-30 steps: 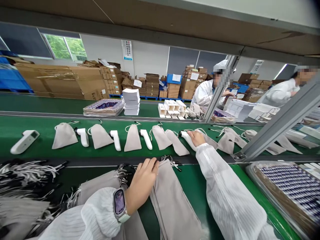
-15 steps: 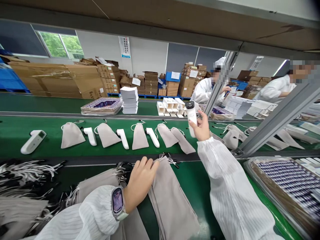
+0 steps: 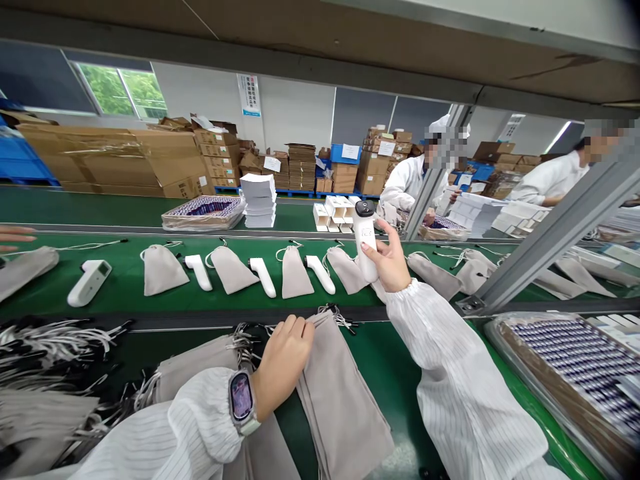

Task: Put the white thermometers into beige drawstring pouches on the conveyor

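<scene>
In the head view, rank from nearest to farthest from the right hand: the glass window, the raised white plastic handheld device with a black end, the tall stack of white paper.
1. Handheld device: gripped in the right hand.
2. Tall stack of white paper: leftward, on the far green surface.
3. Glass window: left, in the back wall.

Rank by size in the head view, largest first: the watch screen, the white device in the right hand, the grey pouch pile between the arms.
Grey pouch pile
White device
Watch screen
Distances to the camera differ, so real sizes are unsure.
</scene>
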Demonstrator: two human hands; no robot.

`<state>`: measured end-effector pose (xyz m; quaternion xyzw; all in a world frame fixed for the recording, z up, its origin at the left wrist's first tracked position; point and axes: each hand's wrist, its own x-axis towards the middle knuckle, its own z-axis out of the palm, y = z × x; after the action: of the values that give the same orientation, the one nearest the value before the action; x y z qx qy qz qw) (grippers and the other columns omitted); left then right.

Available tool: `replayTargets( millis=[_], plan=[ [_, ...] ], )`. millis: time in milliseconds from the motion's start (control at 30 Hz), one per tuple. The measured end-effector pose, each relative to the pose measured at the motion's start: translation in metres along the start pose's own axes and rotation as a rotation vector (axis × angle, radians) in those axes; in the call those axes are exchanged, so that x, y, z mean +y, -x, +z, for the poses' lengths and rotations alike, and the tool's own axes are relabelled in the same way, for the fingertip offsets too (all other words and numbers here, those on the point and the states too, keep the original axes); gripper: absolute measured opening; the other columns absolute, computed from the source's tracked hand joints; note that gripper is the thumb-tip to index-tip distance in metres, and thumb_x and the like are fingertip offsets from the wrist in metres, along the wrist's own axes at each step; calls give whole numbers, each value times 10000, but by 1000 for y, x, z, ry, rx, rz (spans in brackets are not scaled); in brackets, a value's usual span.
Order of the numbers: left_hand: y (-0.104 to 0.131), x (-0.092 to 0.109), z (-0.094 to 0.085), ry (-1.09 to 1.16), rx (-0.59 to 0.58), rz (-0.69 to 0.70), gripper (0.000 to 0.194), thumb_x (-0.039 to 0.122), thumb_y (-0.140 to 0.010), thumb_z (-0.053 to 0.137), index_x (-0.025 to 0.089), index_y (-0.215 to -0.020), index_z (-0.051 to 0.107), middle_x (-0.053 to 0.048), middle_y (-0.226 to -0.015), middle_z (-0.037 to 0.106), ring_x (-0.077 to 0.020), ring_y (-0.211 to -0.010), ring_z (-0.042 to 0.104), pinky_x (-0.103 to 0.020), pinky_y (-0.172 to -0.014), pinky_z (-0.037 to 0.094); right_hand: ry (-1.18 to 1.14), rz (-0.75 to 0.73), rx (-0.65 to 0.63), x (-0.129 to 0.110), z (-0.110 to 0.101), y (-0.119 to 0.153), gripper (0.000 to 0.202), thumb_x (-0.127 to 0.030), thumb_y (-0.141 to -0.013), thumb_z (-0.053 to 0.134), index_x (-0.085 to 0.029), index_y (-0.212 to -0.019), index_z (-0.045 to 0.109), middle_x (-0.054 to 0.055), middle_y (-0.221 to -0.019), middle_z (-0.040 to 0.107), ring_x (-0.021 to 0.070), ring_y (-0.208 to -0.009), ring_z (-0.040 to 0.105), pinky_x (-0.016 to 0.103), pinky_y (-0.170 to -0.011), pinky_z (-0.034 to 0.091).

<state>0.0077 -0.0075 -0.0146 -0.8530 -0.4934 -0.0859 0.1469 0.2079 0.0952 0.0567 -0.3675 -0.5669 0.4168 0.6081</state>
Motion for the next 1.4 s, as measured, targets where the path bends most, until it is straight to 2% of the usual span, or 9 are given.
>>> replayTargets(
  millis=[133,400,633,833,967,1033,1167,1233,1400],
  plan=[
    [1,-1,-5,43,6,43,185,145,-845,378,160,-729,521,-48,-748,501,-207,-739,425,-326,-619,320,-222,139,-210,-5,12,10,910,-208,-608,661,-392,-1266,60,-1,-961,534,185,-853,566,411,-776,457],
    [-1,-3,-15,374,-87,64,202,195,-879,308,175,-749,461,-1,-703,503,-173,-748,381,-299,-629,290,-198,328,-418,5,41,31,689,-182,-604,667,-353,-1137,265,-13,-875,495,153,-746,563,384,-681,492],
    [-2,-6,-19,500,-79,136,226,248,-902,243,181,-775,418,20,-734,492,-130,-664,405,-299,-663,292,-281,340,-367,6,38,29,628,-222,-623,660,-378,-1076,255,-37,-888,481,137,-704,574,352,-637,492],
    [-9,-14,-28,817,118,-115,186,252,-888,277,189,-758,393,16,-773,416,-111,-712,439,-229,-662,347,-101,471,-690,8,41,34,266,-431,-719,545,-224,-859,452,-43,-713,446,51,-564,465,170,-473,423],
    [-19,-30,-40,847,226,-238,189,291,-864,328,187,-746,432,2,-807,409,-127,-765,446,-246,-715,357,140,537,-934,9,51,44,425,-566,-735,418,-155,-741,527,-59,-526,347,24,-389,283,132,-311,226],
    [-20,-39,-48,920,104,-293,198,352,-842,363,196,-744,435,20,-734,417,-115,-652,440,-233,-608,371,196,460,-837,8,48,41,477,-583,-753,359,-151,-794,557,-62,-484,347,25,-351,245,147,-303,181],
    [-11,-53,-73,1292,-582,-341,261,451,-812,372,204,-762,440,89,-463,299,-67,-368,216,-175,-347,205,365,48,-305,10,16,17,399,-517,-766,401,-164,-837,572,-47,-456,424,65,-406,388,181,-400,307],
    [-6,-56,-86,1438,-709,-326,323,456,-819,359,187,-655,430,96,-412,228,-55,-356,143,-169,-331,138,426,-41,-184,15,2,9,337,-479,-730,475,-158,-762,573,-41,-460,444,82,-445,431,203,-457,351],
    [-18,-46,-101,1469,-200,-308,349,428,-853,305,181,-643,433,80,-440,257,-57,-365,216,-175,-359,199,47,140,-789,20,38,40,455,-455,-587,607,-173,-935,529,4,-745,578,134,-674,551,256,-606,436]
  ],
)
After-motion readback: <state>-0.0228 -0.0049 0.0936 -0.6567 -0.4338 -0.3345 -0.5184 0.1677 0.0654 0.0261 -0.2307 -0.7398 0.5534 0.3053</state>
